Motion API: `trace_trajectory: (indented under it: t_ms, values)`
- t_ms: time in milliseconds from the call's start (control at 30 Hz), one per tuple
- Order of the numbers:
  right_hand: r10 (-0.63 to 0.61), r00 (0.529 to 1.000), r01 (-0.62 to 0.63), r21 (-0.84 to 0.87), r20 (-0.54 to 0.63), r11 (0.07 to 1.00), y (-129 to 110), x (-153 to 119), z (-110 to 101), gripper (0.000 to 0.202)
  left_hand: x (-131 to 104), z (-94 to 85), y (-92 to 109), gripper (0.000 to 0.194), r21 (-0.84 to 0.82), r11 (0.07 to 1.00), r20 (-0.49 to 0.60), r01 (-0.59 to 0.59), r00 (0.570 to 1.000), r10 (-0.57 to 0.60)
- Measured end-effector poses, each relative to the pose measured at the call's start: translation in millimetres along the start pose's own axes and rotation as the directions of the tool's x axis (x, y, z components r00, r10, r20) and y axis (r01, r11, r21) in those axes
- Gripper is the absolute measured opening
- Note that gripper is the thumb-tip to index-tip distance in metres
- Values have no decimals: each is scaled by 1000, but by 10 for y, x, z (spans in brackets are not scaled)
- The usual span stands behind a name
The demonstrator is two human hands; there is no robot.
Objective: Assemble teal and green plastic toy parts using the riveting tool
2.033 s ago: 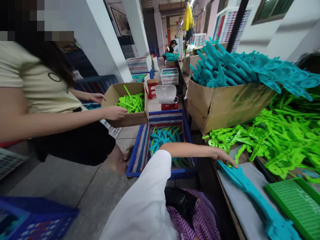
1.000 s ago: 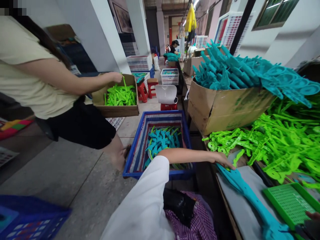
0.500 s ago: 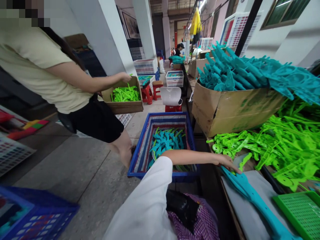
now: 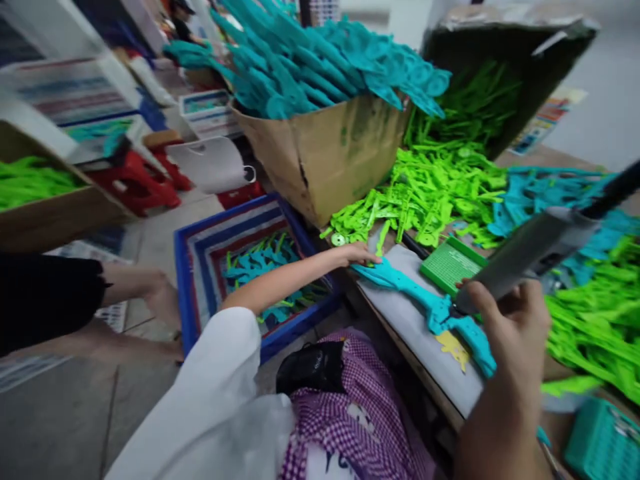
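Observation:
My left hand [image 4: 361, 254] is closed on the far end of a long teal plastic part [image 4: 407, 283], which lies on a grey work mat [image 4: 395, 320]. A lime-green strip [image 4: 383, 237] sticks out by those fingers. My right hand [image 4: 515, 333] is wrapped round a grey electric screwdriver [image 4: 530, 257], held slanting with its cable end up to the right. Its tip points down at the middle of the teal part; whether it touches a screw I cannot tell. A yellow cut-out figure [image 4: 454, 350] lies on the mat beside the part.
Behind the mat are a green tray [image 4: 453, 267] and heaps of lime-green parts [image 4: 435, 187]. A cardboard box [image 4: 345, 143] overflows with teal parts. To the left stands a blue crate [image 4: 193, 293] with finished-looking pieces. A teal box [image 4: 605, 433] sits at right; a person's legs [image 4: 135, 293] are at left.
My view has swung right towards the bench. My right hand and the electric screwdriver have come into view over the teal part. My left hand still grips its far end.

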State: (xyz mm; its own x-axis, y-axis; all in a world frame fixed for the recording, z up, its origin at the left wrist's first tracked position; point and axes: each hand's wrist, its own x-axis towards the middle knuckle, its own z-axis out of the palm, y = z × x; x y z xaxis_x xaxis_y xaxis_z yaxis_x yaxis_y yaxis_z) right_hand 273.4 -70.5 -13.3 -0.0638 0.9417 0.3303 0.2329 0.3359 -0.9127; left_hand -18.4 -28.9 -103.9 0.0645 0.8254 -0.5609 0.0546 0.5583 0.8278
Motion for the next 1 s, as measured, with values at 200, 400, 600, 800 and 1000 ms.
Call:
trace_trajectory:
  t_ms: [200,400,600,800,1000]
  values:
    - [81,994,-87,75,71,993,-31,45,17,38,51,-44,27,49,-84,996,90,-14,996,21]
    - [26,996,-38,150,81,988,-100,185,141,19,57,-62,73,40,-150,986,188,72,981,-44]
    - [59,997,-28,445,-58,895,-41,251,418,11,71,-64,26,37,-226,965,255,130,964,-71]
    - [98,976,6,476,-195,880,-63,224,586,12,6,3,93,33,-237,961,144,141,983,-109]
    - [-46,959,193,521,-280,832,-237,83,775,26,-66,155,192,19,-377,926,117,22,993,24]
